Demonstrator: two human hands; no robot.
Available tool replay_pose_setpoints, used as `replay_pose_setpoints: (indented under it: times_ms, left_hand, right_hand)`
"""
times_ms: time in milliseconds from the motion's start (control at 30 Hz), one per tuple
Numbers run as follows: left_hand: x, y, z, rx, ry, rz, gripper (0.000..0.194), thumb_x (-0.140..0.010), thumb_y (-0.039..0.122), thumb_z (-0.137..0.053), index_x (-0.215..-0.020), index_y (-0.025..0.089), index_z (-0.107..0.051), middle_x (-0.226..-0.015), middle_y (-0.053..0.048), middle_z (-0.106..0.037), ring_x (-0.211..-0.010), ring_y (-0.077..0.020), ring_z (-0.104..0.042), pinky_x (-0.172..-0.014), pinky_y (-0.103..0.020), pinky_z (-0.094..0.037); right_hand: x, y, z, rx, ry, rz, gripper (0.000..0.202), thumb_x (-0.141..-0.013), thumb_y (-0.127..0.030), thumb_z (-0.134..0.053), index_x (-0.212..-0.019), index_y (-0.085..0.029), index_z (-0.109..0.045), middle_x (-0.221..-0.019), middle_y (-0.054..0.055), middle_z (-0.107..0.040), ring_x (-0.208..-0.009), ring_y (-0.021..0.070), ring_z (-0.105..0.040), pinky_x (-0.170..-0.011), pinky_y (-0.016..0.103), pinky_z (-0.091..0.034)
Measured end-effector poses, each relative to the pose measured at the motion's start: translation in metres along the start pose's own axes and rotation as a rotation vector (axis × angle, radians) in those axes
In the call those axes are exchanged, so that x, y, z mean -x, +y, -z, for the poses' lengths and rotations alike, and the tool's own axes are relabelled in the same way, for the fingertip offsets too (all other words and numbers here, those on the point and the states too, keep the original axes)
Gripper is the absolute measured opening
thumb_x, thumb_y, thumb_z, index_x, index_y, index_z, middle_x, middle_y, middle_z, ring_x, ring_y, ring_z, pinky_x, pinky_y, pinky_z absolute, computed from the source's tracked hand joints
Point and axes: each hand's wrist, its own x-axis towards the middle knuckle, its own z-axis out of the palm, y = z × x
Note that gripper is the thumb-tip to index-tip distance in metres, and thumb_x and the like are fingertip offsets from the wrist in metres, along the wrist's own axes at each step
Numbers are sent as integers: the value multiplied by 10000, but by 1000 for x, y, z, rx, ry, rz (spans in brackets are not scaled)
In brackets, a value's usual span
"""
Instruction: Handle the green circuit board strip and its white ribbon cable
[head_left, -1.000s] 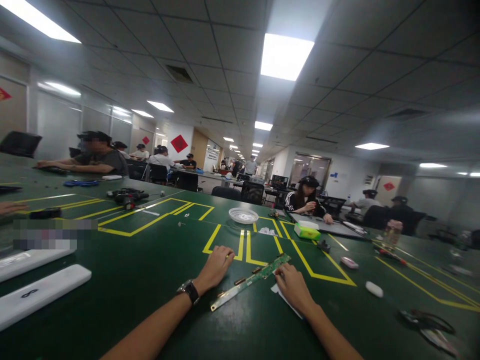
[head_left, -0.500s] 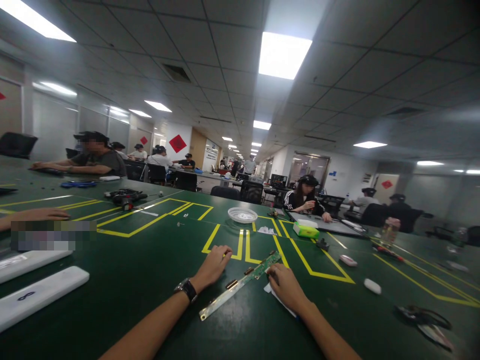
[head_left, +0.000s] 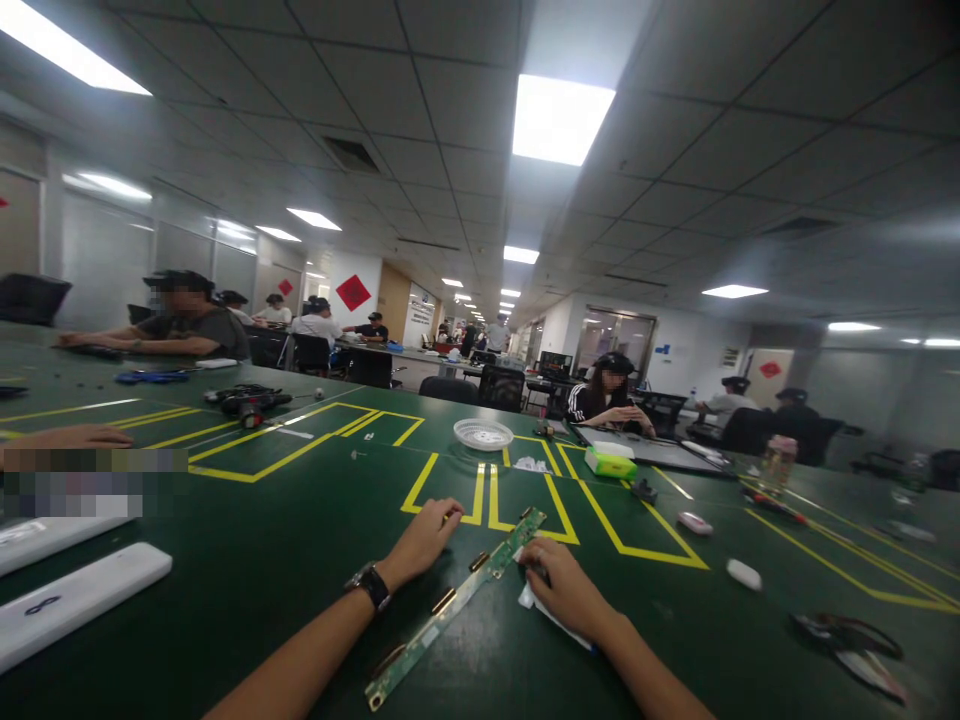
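Note:
A long, narrow green circuit board (head_left: 466, 598) lies diagonally on the green table, with copper-coloured pieces along its left edge. My left hand (head_left: 424, 538), a watch on its wrist, rests to the left of the board's far end, fingers loosely bent and holding nothing. At the right edge of that far end is my right hand (head_left: 561, 585). Its fingers are curled together; a small white bit shows at the fingertips, but what they grip is hidden. Partly under this hand lies a flat white piece (head_left: 527, 597) with a blue edge.
Beyond the board stands a white plastic basket (head_left: 484, 428). A green packet (head_left: 610, 461) and white case (head_left: 744, 573) lie to the right. White bars (head_left: 86, 603) and another person's hand (head_left: 75, 437) are at left. A co-worker sits across the table; yellow tape marks its top.
The board has shifted toward me and to the left. My right hand has moved slightly left and down, while my left hand has stayed nearly in place.

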Motion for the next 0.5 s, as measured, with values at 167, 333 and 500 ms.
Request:
replay_pose_setpoints:
  times_ms: [167, 333, 500]
  left_hand:
    - [0, 0, 0, -12, -17, -19, 357, -943, 389, -340, -970, 185, -631, -982, -65, -650, -941, -212, -540, -833, -315, -387]
    - [1, 3, -2, -20, -40, -25, 355, -943, 390, -342, -999, 180, -622, -990, -62, -645, -942, -208, -536, -832, -319, -388]
    - [8, 10, -10, -111, -125, -80, 307, -922, 365, -406, -1063, 190, -616, -1044, -77, -631, -999, -223, -517, -882, -331, -374]
  right_hand:
    - [0, 21, 6, 162, 76, -218, 201, -838, -147, -441, -931, -171, -617, -963, 73, -624, -962, 218, -561, -889, 351, -377]
    - [1, 11, 3, 72, 69, -160, 195, -818, -130, -450, -915, -174, -614, -960, 75, -612, -954, 212, -558, -870, 327, -399]
    - [-1, -21, -6, -75, -2, -8, 247, -790, -93, -476, -969, -197, -610, -1036, 70, -597, -1019, 210, -528, -916, 327, -396]
